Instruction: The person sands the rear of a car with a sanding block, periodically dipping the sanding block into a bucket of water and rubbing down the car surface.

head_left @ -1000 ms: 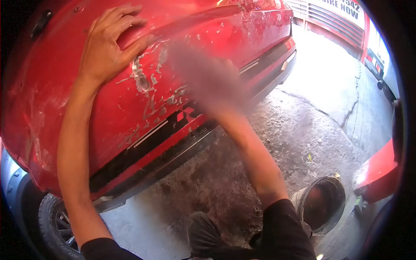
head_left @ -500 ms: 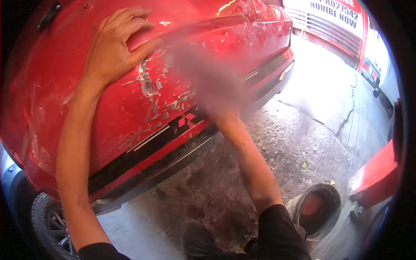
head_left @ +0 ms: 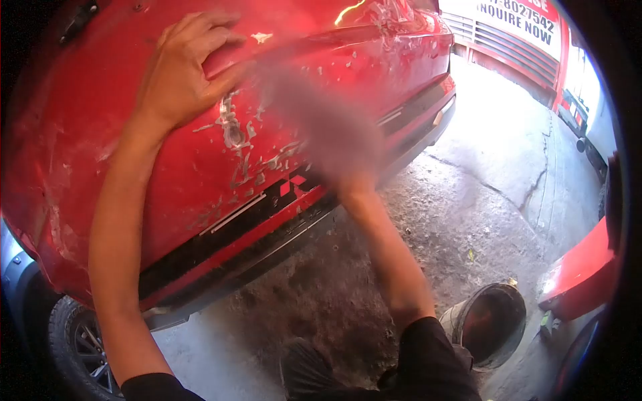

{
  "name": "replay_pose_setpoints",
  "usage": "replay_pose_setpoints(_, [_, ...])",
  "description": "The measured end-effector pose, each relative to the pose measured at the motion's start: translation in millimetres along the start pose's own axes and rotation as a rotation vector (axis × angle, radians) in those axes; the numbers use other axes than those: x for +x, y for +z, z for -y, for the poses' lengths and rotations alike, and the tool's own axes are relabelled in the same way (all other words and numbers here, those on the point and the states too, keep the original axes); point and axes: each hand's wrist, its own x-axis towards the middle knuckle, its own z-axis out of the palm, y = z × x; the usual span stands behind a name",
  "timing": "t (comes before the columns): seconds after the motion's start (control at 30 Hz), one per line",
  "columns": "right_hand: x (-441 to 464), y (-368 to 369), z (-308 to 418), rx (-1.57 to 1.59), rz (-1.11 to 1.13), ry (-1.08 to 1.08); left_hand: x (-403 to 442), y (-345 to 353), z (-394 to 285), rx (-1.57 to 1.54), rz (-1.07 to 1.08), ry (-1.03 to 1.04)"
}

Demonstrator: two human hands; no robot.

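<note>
My left hand (head_left: 190, 67) lies on the red car panel (head_left: 160, 207), its fingers spread and its thumb reaching right. My right hand (head_left: 344, 144) is smeared by motion over the same panel, so its fingers and anything in them cannot be made out. Between the two hands, the panel shows a scraped patch (head_left: 233, 127) with peeling, chipped marks running down toward the black trim strip (head_left: 174, 260). A red three-diamond emblem (head_left: 292, 186) sits on that strip, just below my right hand.
A bucket (head_left: 491, 327) stands on the rough floor (head_left: 441, 200) at the lower right. Beyond it are a red part (head_left: 578, 274) and another vehicle (head_left: 592, 100). A sign (head_left: 521, 20) hangs at the upper right. A wheel (head_left: 83, 347) shows at the lower left.
My left hand has shifted slightly right in view. My right hand stays blurred over the panel. The view has shifted a little, and the bucket appears lower and slightly farther left.
</note>
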Motion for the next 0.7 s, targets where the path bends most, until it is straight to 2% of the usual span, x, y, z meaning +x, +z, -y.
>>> replay_pose_setpoints(0.1, [8.6, 1.7, 8.5, -0.065, -0.059, -0.079, 0.5, 2.8, 0.5, -0.002, 0.007, -0.021])
replay_pose_setpoints(0.17, [-1.4, 4.2, -8.4, 0.035, 0.035, -0.019, -1.8, 2.4, -1.0, 0.008, 0.009, -0.016])
replay_pose_setpoints(0.3, [2.1, -4.3, 3.9, 0.006, 0.005, 0.010, -0.6, 5.5, 4.2, -0.005, -0.012, 0.000])
replay_pose_setpoints(0.4, [11.7, -2.7, 4.4, -0.036, -0.013, -0.100, -0.6, 4.1, 3.3, 0.007, -0.003, -0.002])
replay_pose_setpoints(0.5, [-2.6, -0.5, -1.5, 0.042, 0.025, 0.002, -0.4, -0.9, -0.9, -0.023, 0.015, -0.014])
replay_pose_setpoints(0.63, [13.4, -3.4, 12.4, -0.058, -0.060, -0.078, 3.4, 4.1, 0.3, -0.003, 0.000, 0.024])
replay_pose_setpoints(0.7, [9.5, -7.0, 8.8, -0.020, 0.019, -0.085, 4.3, 0.5, -0.9, -0.015, -0.006, 0.050])
